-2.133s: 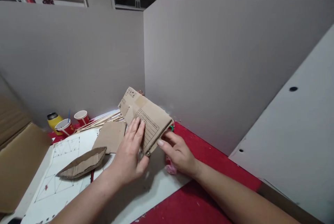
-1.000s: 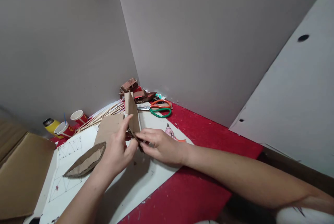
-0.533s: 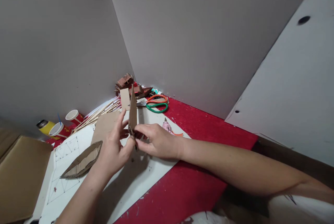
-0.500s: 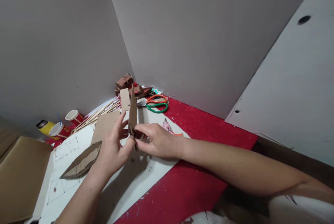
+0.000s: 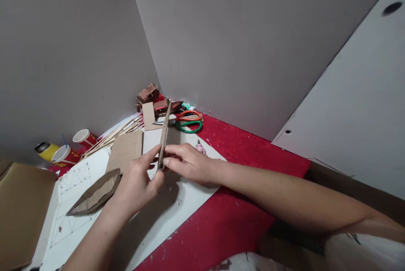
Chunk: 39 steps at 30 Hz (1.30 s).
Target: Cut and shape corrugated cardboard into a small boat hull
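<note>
A narrow piece of cardboard (image 5: pixel 166 127) stands on edge between my two hands, its far end pointing toward the corner of the walls. My left hand (image 5: pixel 142 178) grips its near end from the left, thumb and fingers closed on it. From the other side, the fingers of my right hand (image 5: pixel 186 162) pinch the same near end. Left of my left wrist lies a boat-shaped cardboard frame (image 5: pixel 95 195). A flat cardboard sheet (image 5: pixel 125 148) rests just beyond it. Scissors (image 5: pixel 190 127) with orange and green handles lie past the held piece.
White paper (image 5: pixel 177 216) with pencilled lines covers part of the red table (image 5: pixel 247 148). Wooden sticks (image 5: pixel 117 134), paper cups (image 5: pixel 84 138), a yellow bottle (image 5: pixel 47 151) and brown cardboard models (image 5: pixel 148 94) line the back. A large cardboard box (image 5: pixel 25 207) stands at left; a pink-wrapped glue-gun-like tip (image 5: pixel 200 148) shows behind my right hand.
The cardboard piece has turned in my hands, so its thin edge shows more and its far end leans right. The whole view has shifted slightly.
</note>
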{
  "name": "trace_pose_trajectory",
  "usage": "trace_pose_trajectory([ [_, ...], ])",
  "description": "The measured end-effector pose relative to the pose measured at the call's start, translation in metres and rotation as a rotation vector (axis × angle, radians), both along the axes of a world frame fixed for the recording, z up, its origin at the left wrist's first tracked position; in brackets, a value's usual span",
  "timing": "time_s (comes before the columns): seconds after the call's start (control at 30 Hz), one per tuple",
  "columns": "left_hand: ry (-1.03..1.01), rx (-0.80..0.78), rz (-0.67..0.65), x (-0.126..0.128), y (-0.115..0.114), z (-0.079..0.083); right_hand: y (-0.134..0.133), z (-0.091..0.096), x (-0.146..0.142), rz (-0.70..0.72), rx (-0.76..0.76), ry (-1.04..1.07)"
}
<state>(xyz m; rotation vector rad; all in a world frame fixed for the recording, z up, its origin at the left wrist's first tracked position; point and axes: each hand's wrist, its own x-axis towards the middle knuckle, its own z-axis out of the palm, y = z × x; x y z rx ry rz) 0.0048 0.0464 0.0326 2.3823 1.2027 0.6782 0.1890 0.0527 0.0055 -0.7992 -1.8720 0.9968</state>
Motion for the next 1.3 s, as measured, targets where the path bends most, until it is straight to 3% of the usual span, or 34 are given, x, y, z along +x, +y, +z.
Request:
trace_pose_trajectory([
  [0.17, 0.066, -0.148, -0.019, -0.004, 0.003, 0.003, 0.001, -0.001, -0.001, 0.050, 0.010, -0.097],
  [0.33, 0.007, -0.309, -0.075, -0.007, 0.006, 0.011, 0.002, -0.001, 0.001, 0.103, 0.029, -0.147],
  [0.67, 0.037, -0.299, -0.084, -0.009, 0.004, 0.017, 0.003, -0.004, 0.000, 0.117, 0.110, -0.196],
  [1.07, 0.000, -0.383, -0.082, -0.010, 0.007, 0.017, -0.008, -0.004, -0.002, -0.094, 0.320, -0.524],
  [1.3, -0.003, -0.332, -0.079, -0.005, 0.005, 0.017, -0.013, 0.001, -0.009, -0.183, 0.298, -0.638],
])
